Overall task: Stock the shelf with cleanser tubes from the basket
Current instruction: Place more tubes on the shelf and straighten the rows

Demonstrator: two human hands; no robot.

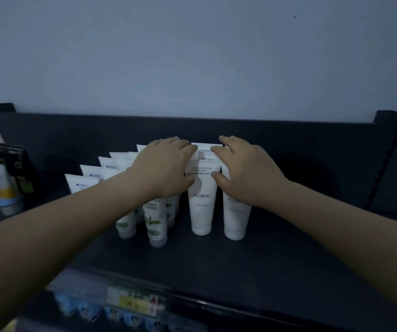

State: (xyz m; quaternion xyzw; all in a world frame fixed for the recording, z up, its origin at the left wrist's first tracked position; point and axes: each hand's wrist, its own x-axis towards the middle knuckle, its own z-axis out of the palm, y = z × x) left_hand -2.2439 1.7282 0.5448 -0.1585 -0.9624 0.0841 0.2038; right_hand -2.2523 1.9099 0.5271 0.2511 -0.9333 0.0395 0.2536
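Left hand, right hand, tube between.

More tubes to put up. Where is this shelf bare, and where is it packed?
Widest bare patch: the shelf right of the right-hand FLORAL tube, out to the side post. A bare strip runs along the front edge before the tubes. Packed: the middle, where green-leaf tubes, blue-label tubes and FLORAL rows stand close, left hand and right hand on them.

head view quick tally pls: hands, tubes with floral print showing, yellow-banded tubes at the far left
hands: 2, the left hand and the right hand
FLORAL-print tubes: 2, the second partly under the right hand
yellow-banded tubes: 2
total: 6
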